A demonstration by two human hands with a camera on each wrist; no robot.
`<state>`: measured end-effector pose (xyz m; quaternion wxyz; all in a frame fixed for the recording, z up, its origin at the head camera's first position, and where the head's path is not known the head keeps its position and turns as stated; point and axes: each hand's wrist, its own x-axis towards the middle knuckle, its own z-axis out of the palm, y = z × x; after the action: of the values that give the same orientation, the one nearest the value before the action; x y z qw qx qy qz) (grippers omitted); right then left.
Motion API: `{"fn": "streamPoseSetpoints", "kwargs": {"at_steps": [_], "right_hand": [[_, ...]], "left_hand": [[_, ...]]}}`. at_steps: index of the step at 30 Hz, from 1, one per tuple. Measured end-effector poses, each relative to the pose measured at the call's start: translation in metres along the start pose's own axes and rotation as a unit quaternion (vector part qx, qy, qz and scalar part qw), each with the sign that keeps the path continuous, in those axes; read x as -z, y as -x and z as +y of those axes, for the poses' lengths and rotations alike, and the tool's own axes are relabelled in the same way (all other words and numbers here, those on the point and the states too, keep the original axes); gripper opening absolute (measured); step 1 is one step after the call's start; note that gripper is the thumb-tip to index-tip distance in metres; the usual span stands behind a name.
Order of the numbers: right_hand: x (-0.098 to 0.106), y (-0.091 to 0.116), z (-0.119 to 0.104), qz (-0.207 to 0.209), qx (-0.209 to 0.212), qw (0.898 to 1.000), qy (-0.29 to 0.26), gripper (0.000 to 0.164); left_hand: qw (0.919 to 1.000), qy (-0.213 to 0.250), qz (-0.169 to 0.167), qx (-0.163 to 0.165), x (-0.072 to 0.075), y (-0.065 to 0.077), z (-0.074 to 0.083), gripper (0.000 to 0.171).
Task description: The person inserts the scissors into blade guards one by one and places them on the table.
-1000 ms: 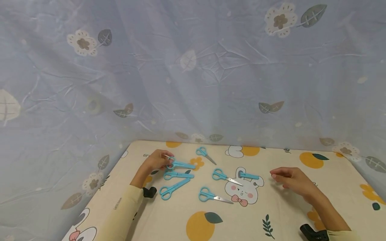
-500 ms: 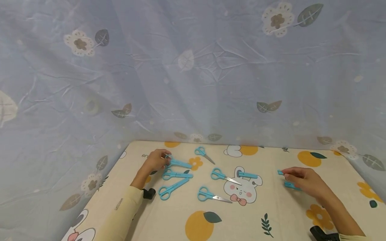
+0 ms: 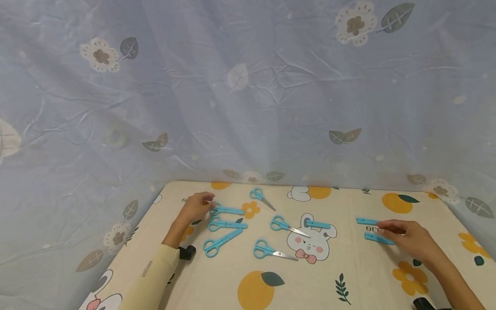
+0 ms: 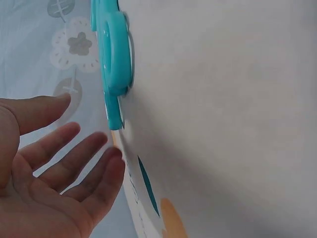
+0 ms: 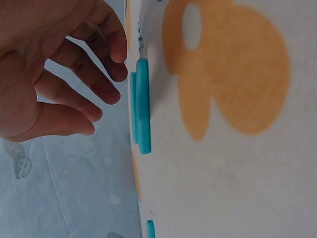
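My left hand (image 3: 196, 207) hovers beside the handles of the rearmost capped scissors (image 3: 230, 210); the left wrist view shows the spread fingers (image 4: 64, 163) apart from the blue handles (image 4: 116, 54). Two more scissors with covered blades, a middle pair (image 3: 228, 225) and a front pair (image 3: 222, 242), lie in a column below it. At the right, my right hand (image 3: 412, 241) is over the ends of two blue scissor covers, a rear one (image 3: 366, 221) and a front one (image 3: 379, 238). Its loosely bent fingers (image 5: 74, 104) hold nothing in the right wrist view.
Bare-bladed scissors lie mid-table: a back pair (image 3: 257, 194), a middle pair (image 3: 280, 223) and a front pair (image 3: 264, 249). A third blue cover (image 3: 318, 224) lies on the printed rabbit. A patterned cloth (image 3: 310, 288) covers the table, and a grey-blue curtain (image 3: 248, 129) hangs behind.
The left hand has let go of the rearmost capped scissors and drawn slightly left. My right hand has laid down a blue cover behind another and moved right, away from it.
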<state>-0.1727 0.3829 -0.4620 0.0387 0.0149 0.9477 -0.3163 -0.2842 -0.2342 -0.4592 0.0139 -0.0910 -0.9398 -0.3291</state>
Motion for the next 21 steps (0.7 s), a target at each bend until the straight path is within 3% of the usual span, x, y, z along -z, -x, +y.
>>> {"fn": "streamPoseSetpoints", "kwargs": {"at_steps": [5,11,14,17,21], "right_hand": [[-0.002,0.003,0.003,0.014,0.023,0.999,0.023,0.056],[-0.005,0.005,0.011,0.022,0.061,0.998,0.023,0.051],[-0.007,0.004,0.014,0.027,0.072,0.997,0.028,0.048],[-0.008,0.001,0.015,0.025,0.076,0.996,0.035,0.044],[-0.010,-0.003,0.016,0.011,0.080,0.996,0.044,0.039]], "left_hand": [[0.9992,0.017,0.028,-0.022,-0.005,0.012,0.005,0.058],[0.9946,0.024,0.055,-0.084,-0.014,0.029,0.027,0.066],[0.9947,0.023,0.027,-0.096,-0.018,0.038,0.042,0.065],[0.9938,0.015,-0.023,-0.107,-0.022,0.044,0.056,0.061],[0.9867,0.005,-0.096,-0.131,-0.030,0.051,0.072,0.058]]}}
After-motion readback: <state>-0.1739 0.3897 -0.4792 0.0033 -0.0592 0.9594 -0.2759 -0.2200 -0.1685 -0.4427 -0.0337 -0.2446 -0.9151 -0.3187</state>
